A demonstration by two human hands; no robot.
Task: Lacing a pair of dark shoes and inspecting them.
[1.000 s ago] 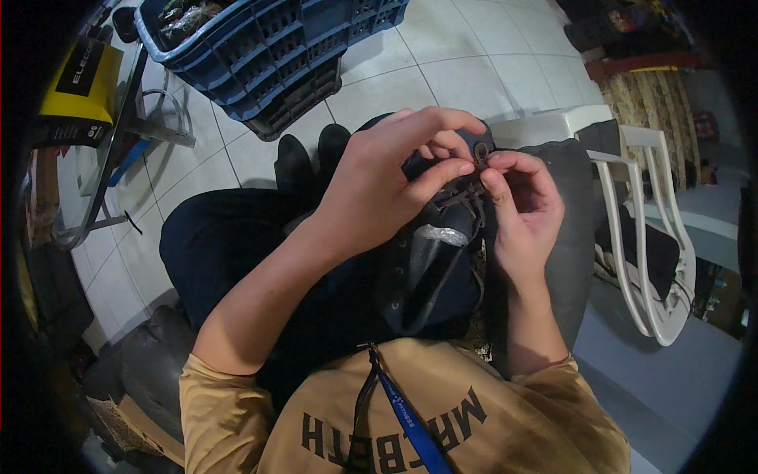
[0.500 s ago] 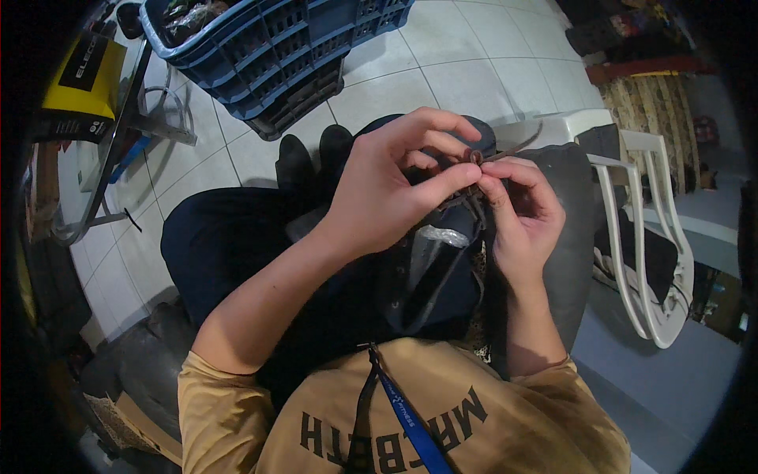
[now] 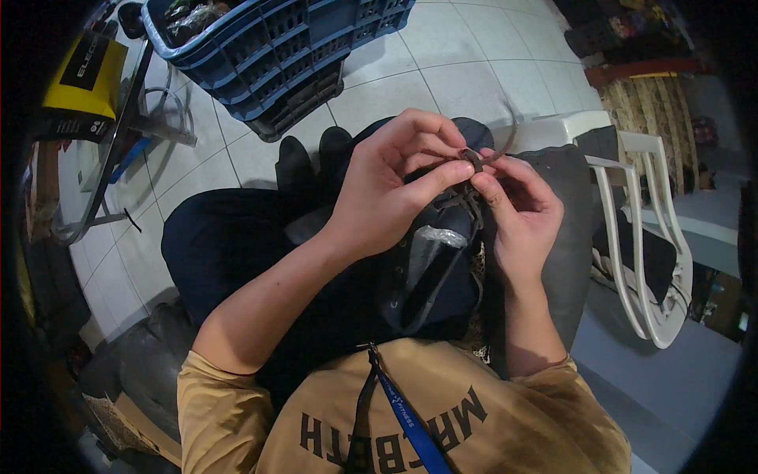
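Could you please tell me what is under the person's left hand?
Below the left hand, part of a dark shoe and its lacing show, above dark trousers. The hand hides whatever lies directly behind.

the lace (image 3: 474, 161) is brown, the crate (image 3: 260, 62) blue, the shirt (image 3: 426, 359) tan.

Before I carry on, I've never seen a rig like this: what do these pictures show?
There's no machine here: these are a person's bare hands, seen from a camera worn on their head, looking down. The picture's left is the person's left. The left hand and right hand pinch a thin dark lace, one end curving up past the right hand. On the lap sits what looks like a dark shoe. Ahead, a blue crate stands above a tiled floor.
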